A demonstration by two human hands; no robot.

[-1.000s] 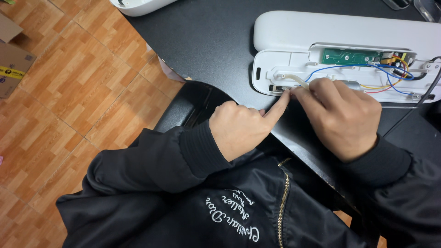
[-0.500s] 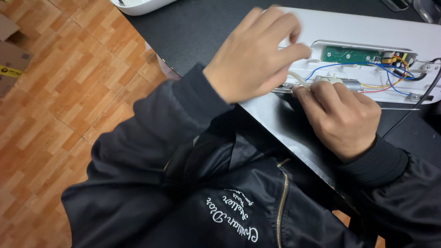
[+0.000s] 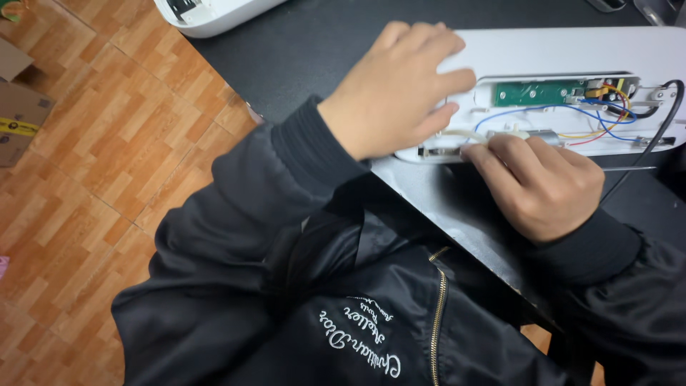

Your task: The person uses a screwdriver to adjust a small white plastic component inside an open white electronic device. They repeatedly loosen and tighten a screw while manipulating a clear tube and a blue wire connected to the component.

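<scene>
Left hand (image 3: 400,89) lies palm down, fingers spread flat, on the near-left end of the white housing (image 3: 572,50); it presses on the casing and grips nothing

Right hand (image 3: 543,182) sits at the housing's near edge, knuckles up, fingers curled together; fingertips (image 3: 479,151) pinch a short whitish tube (image 3: 464,136) at the lip of the open cavity. How firm the pinch is, cannot tell: the fingers hide the contact

Housing: long, white, rounded ends, lying flat on the dark table (image 3: 321,43), its open side up. It reaches from the left hand out to the right edge of view

Inside the housing cavity:
- green circuit board (image 3: 539,93) along the far wall
- blue wire (image 3: 543,111) looping from beside the board toward the near edge
- red and yellow wires (image 3: 607,132) at the right part of the cavity
- black cable (image 3: 657,125) leaving the housing's right end, curving down over the table

Away from the housing: second white casing (image 3: 207,11), partly cut off, on the table's far-left corner, well apart. Wood-pattern floor (image 3: 107,143) left of the table; cardboard box (image 3: 18,107) at the floor's left edge. Black jacket sleeves (image 3: 236,214) on both arms
</scene>
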